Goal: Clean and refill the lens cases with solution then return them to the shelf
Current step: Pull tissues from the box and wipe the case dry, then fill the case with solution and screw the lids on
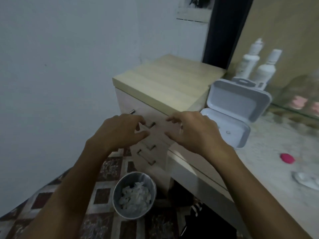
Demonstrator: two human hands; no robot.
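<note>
A white hinged case (pixel 236 107) stands open on the vanity top, lid tilted back, its base holding a small round fitting. Behind it stands a white solution bottle (pixel 265 69), with its image in the mirror beside it. A red lens case (pixel 287 158) lies on the counter at the right, and a clear packet (pixel 305 179) lies nearer the front edge. My left hand (pixel 119 131) and my right hand (pixel 193 130) hover side by side in front of the drawer unit, fingers loosely spread, holding nothing.
A drawer unit (pixel 160 85) with a light wood top and metal handles stands left of the vanity. A lined metal bin (pixel 134 194) with crumpled tissue sits on the patterned floor below. A mirror (pixel 284 40) backs the counter. A grey wall is to the left.
</note>
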